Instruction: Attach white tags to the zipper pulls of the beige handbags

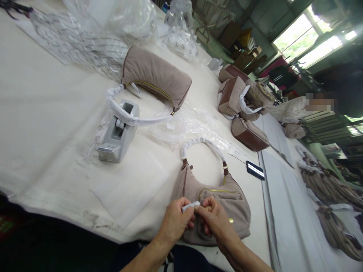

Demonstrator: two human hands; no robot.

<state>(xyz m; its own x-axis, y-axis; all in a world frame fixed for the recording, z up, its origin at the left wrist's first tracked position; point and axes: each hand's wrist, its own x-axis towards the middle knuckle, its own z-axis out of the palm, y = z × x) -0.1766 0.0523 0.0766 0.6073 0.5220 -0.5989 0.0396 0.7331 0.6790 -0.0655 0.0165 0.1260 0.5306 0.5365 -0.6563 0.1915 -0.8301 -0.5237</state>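
A beige corduroy shoulder bag [227, 204] with brown trim and a gold zip lies at the table's near edge, its strap [202, 145] wrapped in white foam. My left hand [176, 221] and my right hand [214, 219] meet over the bag's front pocket. Both pinch a small white strip [190, 206] between their fingertips, just above the pocket.
A grey tape dispenser [119, 132] stands left of the bag. Behind it lies a second beige bag [154, 75] with a wrapped strap. Several more bags [241, 105] are piled at the back right. Clear plastic wrap [187, 124] and a dark phone [255, 170] lie nearby.
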